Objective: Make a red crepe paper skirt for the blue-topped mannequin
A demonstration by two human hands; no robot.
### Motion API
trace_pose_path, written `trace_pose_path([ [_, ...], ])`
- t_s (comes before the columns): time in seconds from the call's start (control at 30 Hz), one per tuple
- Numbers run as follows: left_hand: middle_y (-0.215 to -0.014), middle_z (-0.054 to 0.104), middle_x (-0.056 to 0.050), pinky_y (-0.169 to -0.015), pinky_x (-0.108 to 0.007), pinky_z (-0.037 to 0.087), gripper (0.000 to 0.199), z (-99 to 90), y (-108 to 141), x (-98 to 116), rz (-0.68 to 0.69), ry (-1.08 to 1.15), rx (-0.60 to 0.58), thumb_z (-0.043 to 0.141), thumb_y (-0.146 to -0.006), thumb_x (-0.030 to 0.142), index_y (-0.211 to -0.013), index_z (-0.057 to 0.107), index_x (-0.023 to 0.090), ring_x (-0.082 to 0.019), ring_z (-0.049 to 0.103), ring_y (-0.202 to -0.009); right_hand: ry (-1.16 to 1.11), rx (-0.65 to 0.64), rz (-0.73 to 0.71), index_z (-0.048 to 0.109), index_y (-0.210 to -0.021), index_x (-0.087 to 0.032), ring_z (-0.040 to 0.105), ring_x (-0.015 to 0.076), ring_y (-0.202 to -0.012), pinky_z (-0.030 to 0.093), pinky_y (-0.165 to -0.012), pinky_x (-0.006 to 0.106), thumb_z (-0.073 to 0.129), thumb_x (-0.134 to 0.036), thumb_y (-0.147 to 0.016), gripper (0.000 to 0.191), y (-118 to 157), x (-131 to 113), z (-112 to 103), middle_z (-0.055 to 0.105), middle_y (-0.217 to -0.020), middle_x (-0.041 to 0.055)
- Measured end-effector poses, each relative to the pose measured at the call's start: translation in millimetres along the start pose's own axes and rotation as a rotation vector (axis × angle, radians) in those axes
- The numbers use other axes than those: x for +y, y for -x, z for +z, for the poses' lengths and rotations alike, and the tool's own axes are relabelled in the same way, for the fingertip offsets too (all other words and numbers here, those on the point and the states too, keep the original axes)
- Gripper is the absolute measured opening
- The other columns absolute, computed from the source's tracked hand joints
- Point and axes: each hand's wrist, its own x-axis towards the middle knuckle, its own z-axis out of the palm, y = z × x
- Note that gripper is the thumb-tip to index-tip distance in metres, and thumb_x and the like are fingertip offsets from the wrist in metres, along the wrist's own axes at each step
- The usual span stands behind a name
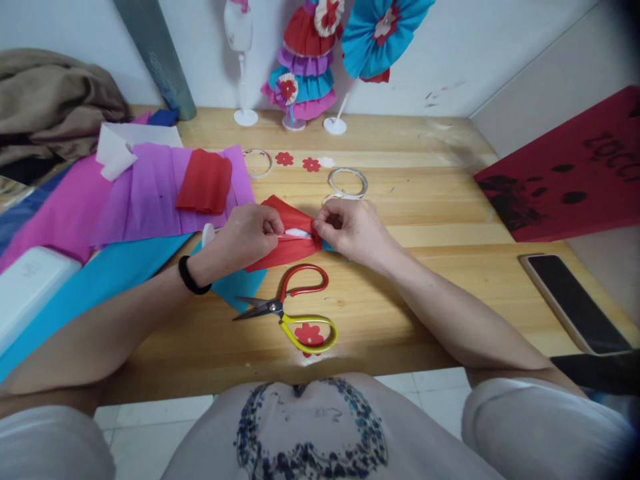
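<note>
A piece of red crepe paper [287, 253] spreads out between my two hands just above the table, its right end gathered into tight folds. My right hand [345, 227] pinches those folds between thumb and fingertips. Closed in a pinch, my left hand [253, 232] is at the middle of the wider left part of the paper. A white strip [299, 233] shows along the paper's centre between the hands. Whether the left fingertips hold this strip too, I cannot tell. Scissors [274, 307] with one red and one yellow handle lie partly open below the paper.
Purple crepe paper [150, 193] and a folded red piece [206, 181] lie to the left. Behind my hands are a tape roll [349, 171] and red paper flowers [285, 159]. Ruffled paper decorations [300, 87] stand along the wall. A phone [575, 303] lies right.
</note>
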Motion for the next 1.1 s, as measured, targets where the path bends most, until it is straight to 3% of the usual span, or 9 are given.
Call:
trace_pose_path([
  [0.27,-0.068,0.069,-0.001,-0.058,-0.025,0.047,0.014,1.0,-0.6,-4.7,0.018,0.012,0.022,0.055,-0.068,0.015,-0.073,0.068,0.017,-0.015,0.062,-0.064,-0.094,-0.105,0.009,0.056,-0.065,-0.019,0.05,0.0138,-0.056,0.037,-0.059,0.029,0.061,-0.024,-0.081,0.018,-2.2,0.5,-3.4,0.059,-0.06,0.001],
  [0.53,-0.067,0.069,-0.001,-0.059,-0.025,0.046,0.014,2.3,-0.4,-7.4,0.042,0.033,0.038,0.055,-0.068,0.014,-0.071,0.067,0.017,-0.014,0.062,-0.063,-0.139,-0.023,-0.032,0.062,-0.075,-0.019,0.052,0.0155,-0.062,0.04,-0.061,0.031,0.058,-0.023,-0.085,0.011,-0.7,4.0,-23.8,0.061,-0.068,0.0032],
  [0.73,-0.068,0.069,-0.001,-0.06,-0.025,0.046,0.014,3.2,0.3,-8.2,0.035,0.036,0.041,0.054,-0.069,0.015,-0.072,0.068,0.017,-0.014,0.062,-0.063,-0.172,-0.067,-0.109,0.067,-0.087,-0.021,0.058,0.018,-0.068,0.045,-0.062,0.032,0.059,-0.024,-0.085,0.008,8.6,-2.7,-38.2,0.067,-0.082,0.0046],
  [0.97,-0.063,0.067,0.0,-0.056,-0.023,0.044,0.014,-0.9,0.3,-0.1,0.005,0.03,0.009,0.054,-0.068,0.012,-0.071,0.067,0.016,-0.013,0.059,-0.059,-0.082,-0.169,-0.468,0.068,-0.098,-0.02,0.065,0.0189,-0.081,0.049,-0.071,0.031,0.049,-0.012,-0.088,0.022,14.1,-7.8,-13.2,0.072,-0.091,0.0072],
  [1.1,-0.067,0.069,-0.001,-0.058,-0.024,0.045,0.014,-1.7,-0.1,0.1,0.005,0.021,0.006,0.055,-0.068,0.011,-0.072,0.068,0.016,-0.014,0.061,-0.063,-0.056,-0.084,-0.463,0.067,-0.091,-0.02,0.063,0.0186,-0.076,0.048,-0.068,0.031,0.051,-0.014,-0.088,0.017,10.1,0.2,-16.5,0.071,-0.085,0.0069],
])
